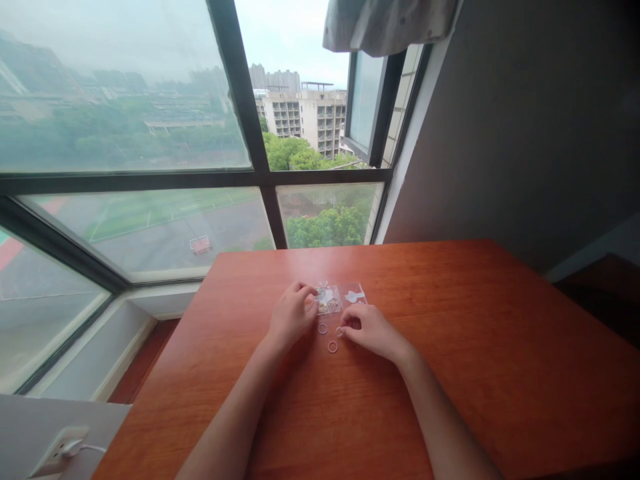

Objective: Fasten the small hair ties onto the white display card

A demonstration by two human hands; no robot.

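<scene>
A small clear plastic box lies on the table, with several small rings and other little pieces inside. My left hand is closed at its left side, thumb and fingers gripping the edge. To the right of the box is a clear flat panel with a whitish shape on it; whether it is the box's lid I cannot tell. My right hand pinches a small pale ring between thumb and forefinger, close to the tabletop. Two more pinkish rings lie in front of the box, one ring nearer it and another ring nearer me.
The reddish-brown wooden table stretches out on both sides of my arms. Behind it stands a dark-framed window with one pane swung outward. A grey wall rises at the right. Low on the left, a plug sits in a wall socket.
</scene>
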